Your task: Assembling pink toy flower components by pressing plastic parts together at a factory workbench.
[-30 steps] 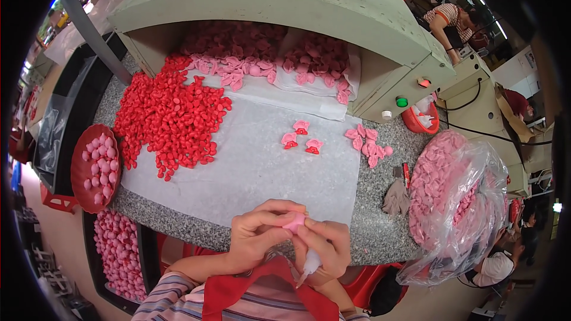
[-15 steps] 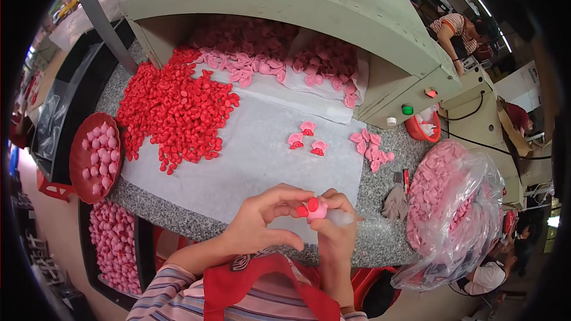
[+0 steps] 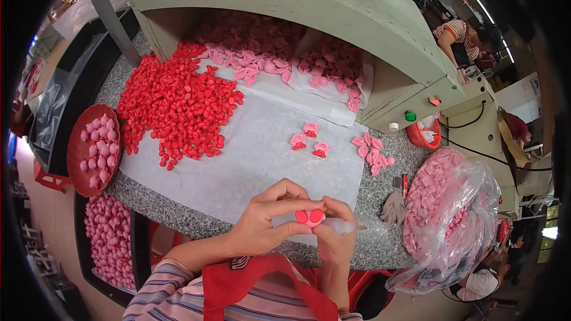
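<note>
In front of me, low over the worktop's near edge, is a small round pink toy figure (image 3: 311, 223) with two red oval feet side by side. The thumb and fingers of my left hand (image 3: 270, 217) pinch it from the left. My right hand (image 3: 336, 238) is closed against its right side, with a translucent squeeze bottle (image 3: 340, 226) lodged in the grip. The bottle's thin tip points right. Beyond my hands, several pink pieces with red feet (image 3: 310, 141) lie on a white sheet (image 3: 238, 172), and loose pink pieces (image 3: 373, 153) lie to their right.
A heap of red feet (image 3: 178, 107) covers the sheet's left. Behind stands a pale green metal housing (image 3: 285, 3) with pink pieces inside. A red bowl (image 3: 74, 166) and black crate (image 3: 143, 255) are left; a plastic bag of pink pieces (image 3: 437, 202) and grey cloth (image 3: 393, 205) are right.
My left fingers and thumb have closed on the pink figure, and its two red feet now sit side by side facing me. The bottle has stayed in my right hand.
</note>
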Demonstrator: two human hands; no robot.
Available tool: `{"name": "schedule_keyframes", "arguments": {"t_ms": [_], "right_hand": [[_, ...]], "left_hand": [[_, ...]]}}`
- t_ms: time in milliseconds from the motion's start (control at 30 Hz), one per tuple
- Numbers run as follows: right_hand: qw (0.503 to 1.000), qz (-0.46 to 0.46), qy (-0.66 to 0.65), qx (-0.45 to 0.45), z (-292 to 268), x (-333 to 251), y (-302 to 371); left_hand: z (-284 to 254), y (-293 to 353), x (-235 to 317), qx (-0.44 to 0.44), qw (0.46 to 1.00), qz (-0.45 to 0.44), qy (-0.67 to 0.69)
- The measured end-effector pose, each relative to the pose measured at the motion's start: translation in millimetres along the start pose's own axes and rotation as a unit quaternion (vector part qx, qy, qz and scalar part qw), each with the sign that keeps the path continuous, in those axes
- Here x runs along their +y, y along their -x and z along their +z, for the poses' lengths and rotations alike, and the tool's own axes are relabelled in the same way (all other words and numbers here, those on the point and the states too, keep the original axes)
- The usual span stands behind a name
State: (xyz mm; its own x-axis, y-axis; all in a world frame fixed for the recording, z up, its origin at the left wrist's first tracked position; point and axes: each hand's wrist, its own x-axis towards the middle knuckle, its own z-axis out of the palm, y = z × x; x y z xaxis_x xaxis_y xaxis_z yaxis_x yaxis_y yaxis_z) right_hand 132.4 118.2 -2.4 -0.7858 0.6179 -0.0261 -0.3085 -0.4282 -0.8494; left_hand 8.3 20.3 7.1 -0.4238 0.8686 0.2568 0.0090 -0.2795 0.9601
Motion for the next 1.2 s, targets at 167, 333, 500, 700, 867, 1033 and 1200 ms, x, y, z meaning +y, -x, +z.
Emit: {"name": "schedule_keyframes", "arguments": {"t_ms": [167, 333, 500, 700, 867, 1033, 1200], "right_hand": [[0.989, -0.126, 0.078, -0.007, 0, 5, 4], [0.985, -0.136, 0.1, -0.016, 9, 7, 7], [0.986, -0.144, 0.081, 0.002, 7, 11, 7], [0.989, -0.143, 0.035, 0.021, 4, 17, 8], [0.99, -0.071, -0.116, 0.024, -10, 35, 4], [0.938, 0.086, -0.322, 0.09, -8, 40, 4], [0.938, 0.063, -0.33, 0.086, -14, 43, 5]], "left_hand": [[10, 6, -3, 0.034, 0.993, -0.008, 0.111], [3, 8, -15, 0.014, 0.979, 0.003, 0.204], [3, 4, -15, 0.013, 0.984, 0.009, 0.18], [6, 2, -15, 0.02, 0.985, -0.008, 0.172], [20, -2, -14, 0.072, 0.996, -0.027, 0.036], [35, -2, -23, 0.165, 0.986, 0.012, -0.021], [33, 4, -28, 0.102, 0.99, -0.023, 0.097]]}}
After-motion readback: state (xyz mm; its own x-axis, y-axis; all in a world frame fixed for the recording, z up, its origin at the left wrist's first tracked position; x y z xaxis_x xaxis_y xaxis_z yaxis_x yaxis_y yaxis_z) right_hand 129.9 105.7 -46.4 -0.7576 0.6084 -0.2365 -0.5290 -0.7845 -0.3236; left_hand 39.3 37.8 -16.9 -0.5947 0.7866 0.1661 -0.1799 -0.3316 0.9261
